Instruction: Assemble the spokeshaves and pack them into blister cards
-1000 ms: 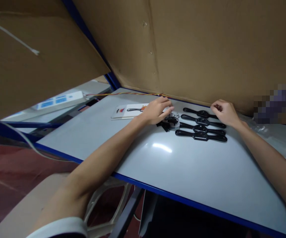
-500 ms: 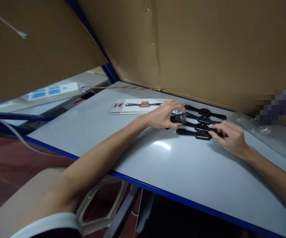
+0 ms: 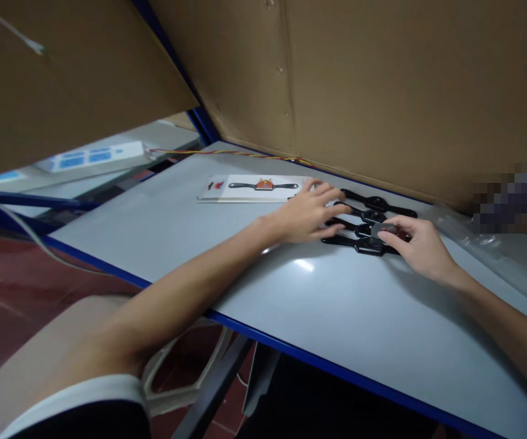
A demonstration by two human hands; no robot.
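Several black spokeshaves lie in a row on the table, the farthest spokeshave and the nearest spokeshave showing best. My right hand pinches a small flat grey metal plate between thumb and fingers, just above the bodies of the nearer spokeshaves. The spread fingers of my left hand reach over the left handle ends and hold nothing that I can see. Behind that hand lies a flat printed pack picturing a spokeshave; the hand covers its right end.
A clear plastic bag lies right of the spokeshaves. Twisted red and yellow wires run along the back edge under a cardboard wall. At left, a power strip sits on another surface. The table's blue edge faces me.
My left hand has opened from its curled grip around dark metal pieces. My right hand has left a spokeshave handle and now holds the grey metal plate. The view has shifted slightly.
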